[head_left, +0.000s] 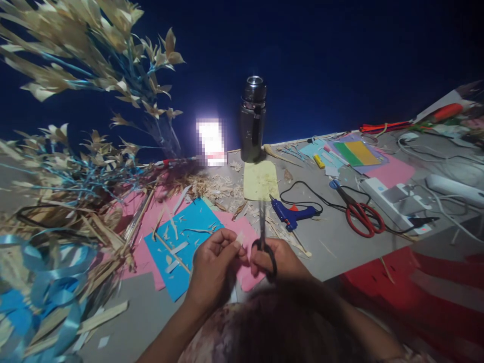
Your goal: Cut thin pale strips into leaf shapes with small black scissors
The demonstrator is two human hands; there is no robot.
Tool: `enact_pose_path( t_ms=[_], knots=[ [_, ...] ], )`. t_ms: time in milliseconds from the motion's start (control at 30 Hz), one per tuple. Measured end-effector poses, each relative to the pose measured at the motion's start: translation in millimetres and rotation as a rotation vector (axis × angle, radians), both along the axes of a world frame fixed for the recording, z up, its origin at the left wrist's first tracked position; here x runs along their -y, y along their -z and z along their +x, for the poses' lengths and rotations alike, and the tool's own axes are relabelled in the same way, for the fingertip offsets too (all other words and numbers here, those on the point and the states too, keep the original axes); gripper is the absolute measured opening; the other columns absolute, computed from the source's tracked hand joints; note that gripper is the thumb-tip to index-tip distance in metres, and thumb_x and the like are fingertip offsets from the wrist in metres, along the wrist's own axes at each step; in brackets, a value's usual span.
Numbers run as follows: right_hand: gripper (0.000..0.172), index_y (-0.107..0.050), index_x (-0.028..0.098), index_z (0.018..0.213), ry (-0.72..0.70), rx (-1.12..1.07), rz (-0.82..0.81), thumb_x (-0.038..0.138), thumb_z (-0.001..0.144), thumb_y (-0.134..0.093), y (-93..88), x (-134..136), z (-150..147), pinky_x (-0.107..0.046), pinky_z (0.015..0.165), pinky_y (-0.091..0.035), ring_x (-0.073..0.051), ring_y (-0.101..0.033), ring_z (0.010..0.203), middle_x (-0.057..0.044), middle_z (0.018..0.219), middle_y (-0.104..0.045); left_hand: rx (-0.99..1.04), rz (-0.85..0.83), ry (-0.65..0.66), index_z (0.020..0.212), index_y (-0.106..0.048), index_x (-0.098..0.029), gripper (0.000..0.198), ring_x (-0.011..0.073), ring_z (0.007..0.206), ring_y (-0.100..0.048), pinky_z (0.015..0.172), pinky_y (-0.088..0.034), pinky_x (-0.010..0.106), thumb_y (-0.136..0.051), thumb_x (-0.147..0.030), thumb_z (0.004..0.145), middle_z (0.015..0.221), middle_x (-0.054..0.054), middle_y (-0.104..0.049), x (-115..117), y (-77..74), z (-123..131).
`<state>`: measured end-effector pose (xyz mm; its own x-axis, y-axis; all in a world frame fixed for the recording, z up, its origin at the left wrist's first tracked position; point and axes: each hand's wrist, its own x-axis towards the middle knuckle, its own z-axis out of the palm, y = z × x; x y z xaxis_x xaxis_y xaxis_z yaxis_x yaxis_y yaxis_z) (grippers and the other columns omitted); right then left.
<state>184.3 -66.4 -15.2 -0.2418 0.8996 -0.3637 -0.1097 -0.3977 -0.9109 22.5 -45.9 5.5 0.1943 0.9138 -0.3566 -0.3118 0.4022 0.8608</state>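
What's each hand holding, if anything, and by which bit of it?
The right hand holds the scissors by the dark handles. The left hand pinches a small pale piece; which part of it is gripped can't be told.

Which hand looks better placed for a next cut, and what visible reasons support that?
The right hand, probably: it holds the dark-handled scissors, blades pointing away from the person. The left hand pinches a small pale piece close by, so it seems better suited to steadying material.

Dark blue wall (321, 65) behind grey tabletop (141, 297); bright glow (210, 138) low against wall.
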Motion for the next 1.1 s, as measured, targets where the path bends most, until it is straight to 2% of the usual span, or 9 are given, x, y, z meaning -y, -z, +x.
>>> enact_pose_path(
  t_ms=[133,300,433,533,600,700,833,933,1100],
  knots=[
    [0.031,-0.065,0.016,0.093,0.151,0.024,0.055,0.027,0.068,-0.079,-13.3,-9.8,9.5,-0.020,0.054,-0.040,-0.010,-0.052,0.060,0.002,0.073,-0.063,-0.068,0.036,0.111,0.076,-0.063,-0.018,0.017,0.0110,0.057,-0.055,0.057,-0.043,0.021,-0.076,-0.027,0.080,0.061,-0.002,-0.064,1.5,1.0,-6.2],
    [0.024,-0.062,0.016,0.083,0.086,0.004,0.096,0.018,0.064,-0.077,-22.2,-12.8,7.7,-0.018,0.048,-0.034,-0.008,-0.044,0.052,0.006,0.063,-0.054,-0.002,0.009,0.195,0.072,-0.060,-0.017,0.022,0.0118,0.053,-0.054,0.054,-0.041,0.024,-0.078,-0.027,0.079,0.059,-0.002,-0.061,3.6,5.8,-5.4],
    [0.022,-0.058,0.017,0.074,0.128,-0.044,0.118,0.022,0.064,-0.077,-20.1,-10.9,-2.2,-0.019,0.046,-0.031,-0.007,-0.038,0.049,0.007,0.057,-0.049,0.317,-0.095,0.245,0.062,-0.054,-0.018,0.030,0.0112,0.045,-0.047,0.052,-0.042,0.026,-0.079,-0.024,0.076,0.046,-0.005,-0.049,0.9,3.8,-3.4],
    [0.021,-0.056,0.017,0.073,0.211,-0.051,0.121,0.026,0.066,-0.075,-18.5,-10.4,-5.2,-0.020,0.046,-0.032,-0.008,-0.040,0.050,0.005,0.060,-0.050,0.480,-0.159,0.190,0.060,-0.055,-0.016,0.028,0.0075,0.043,-0.039,0.052,-0.043,0.025,-0.078,-0.020,0.076,0.047,-0.007,-0.043,-3.1,-0.4,-6.3],
    [0.020,-0.056,0.018,0.073,0.272,-0.045,0.139,0.026,0.067,-0.073,-17.3,-10.7,-4.9,-0.020,0.047,-0.033,-0.008,-0.042,0.052,0.005,0.062,-0.051,0.477,-0.160,0.131,0.071,-0.064,-0.015,0.021,0.0088,0.049,-0.046,0.055,-0.046,0.026,-0.081,-0.025,0.074,0.055,-0.005,-0.050,-4.2,-1.7,-8.1],
    [0.019,-0.057,0.018,0.075,0.280,-0.044,0.149,0.025,0.068,-0.074,-13.6,-10.7,-4.8,-0.020,0.046,-0.034,-0.008,-0.044,0.049,0.005,0.059,-0.054,0.357,-0.106,0.154,0.090,-0.070,-0.015,0.031,0.0153,0.063,-0.059,0.061,-0.048,0.028,-0.085,-0.036,0.073,0.071,0.002,-0.065,-1.9,1.4,-5.5],
    [0.022,-0.057,0.020,0.078,0.190,-0.139,0.088,0.027,0.069,-0.076,-6.1,-9.7,-8.8,-0.022,0.047,-0.043,-0.013,-0.056,0.047,0.004,0.056,-0.060,0.271,-0.027,0.201,0.075,-0.067,-0.014,0.017,0.0128,0.061,-0.055,0.062,-0.043,0.025,-0.078,-0.027,0.081,0.064,0.003,-0.064,2.6,10.3,4.1],
    [0.027,-0.056,0.020,0.080,0.161,-0.243,0.059,0.031,0.070,-0.078,-1.9,-9.5,-11.3,-0.024,0.049,-0.046,-0.014,-0.058,0.048,0.003,0.058,-0.062,0.371,-0.037,0.236,0.070,-0.065,-0.014,0.019,0.0121,0.059,-0.053,0.060,-0.041,0.025,-0.077,-0.024,0.081,0.060,0.002,-0.060,2.5,11.6,5.7],
    [0.027,-0.057,0.018,0.077,0.364,-0.267,0.104,0.028,0.068,-0.081,-0.7,-12.2,-12.9,-0.020,0.051,-0.042,-0.009,-0.051,0.054,0.004,0.067,-0.057,0.507,-0.098,0.100,0.072,-0.063,-0.016,0.024,0.0125,0.059,-0.053,0.062,-0.047,0.027,-0.083,-0.028,0.075,0.061,-0.002,-0.056,-0.1,3.5,-0.6]
  ],
)
